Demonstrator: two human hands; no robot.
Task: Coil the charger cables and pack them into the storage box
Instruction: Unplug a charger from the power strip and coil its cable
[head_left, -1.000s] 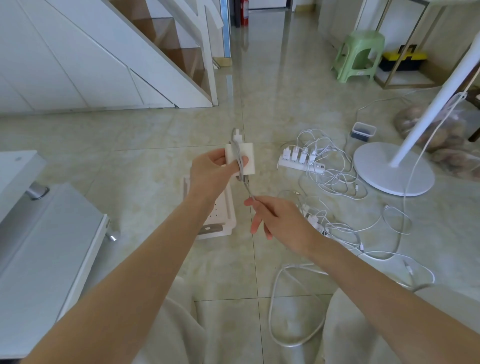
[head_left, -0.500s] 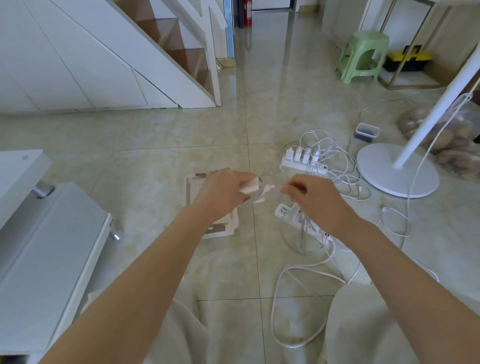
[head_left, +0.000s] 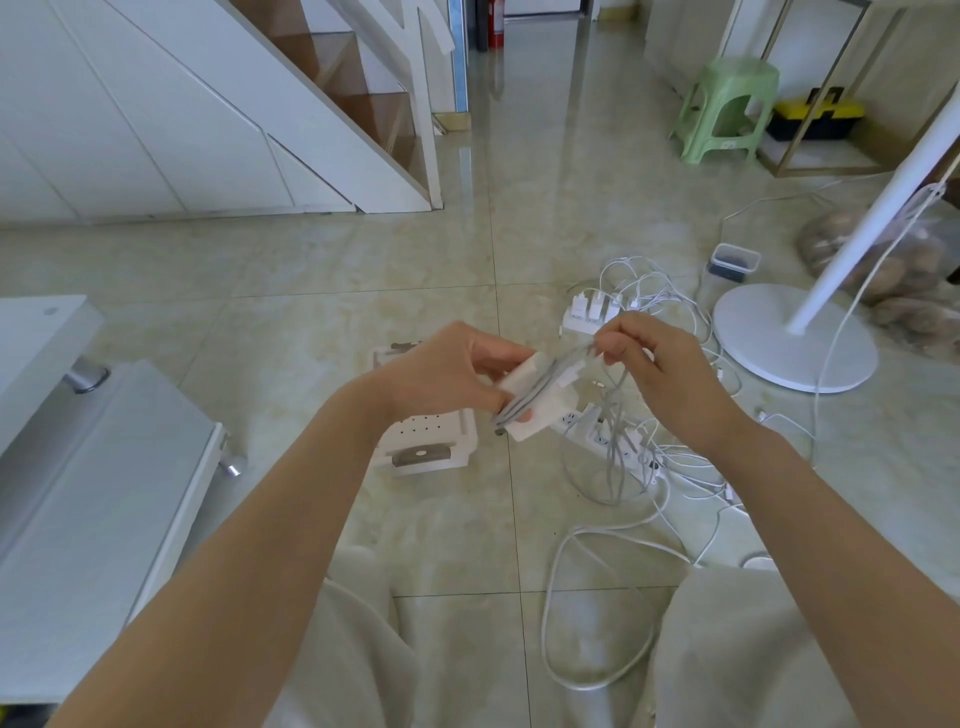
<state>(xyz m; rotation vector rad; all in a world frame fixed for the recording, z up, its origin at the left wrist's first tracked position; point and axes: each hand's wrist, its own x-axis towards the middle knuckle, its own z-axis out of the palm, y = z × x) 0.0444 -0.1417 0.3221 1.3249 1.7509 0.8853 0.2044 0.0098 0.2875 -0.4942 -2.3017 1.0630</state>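
My left hand (head_left: 447, 369) grips a white charger brick (head_left: 540, 400) in front of me, with a grey cable (head_left: 615, 457) lying in a few turns across it. My right hand (head_left: 654, 364) pinches that grey cable just right of the brick, and a loose loop of it hangs down toward the floor. Below my left hand a white storage box (head_left: 431, 441) lies on the tiles. A tangle of white charger cables (head_left: 670, 467) spreads over the floor to the right.
Two white power strips, one with plugged chargers (head_left: 587, 312) and one nearer (head_left: 597, 436), lie among the cables. A white fan base (head_left: 795, 343), a small clear container (head_left: 732, 262), a green stool (head_left: 727, 109) and a white cabinet (head_left: 93, 493) at left surround me.
My left hand has lowered the brick and tilted it. My right hand has come up to brick level on its right, and grey cable turns now lie across the brick.
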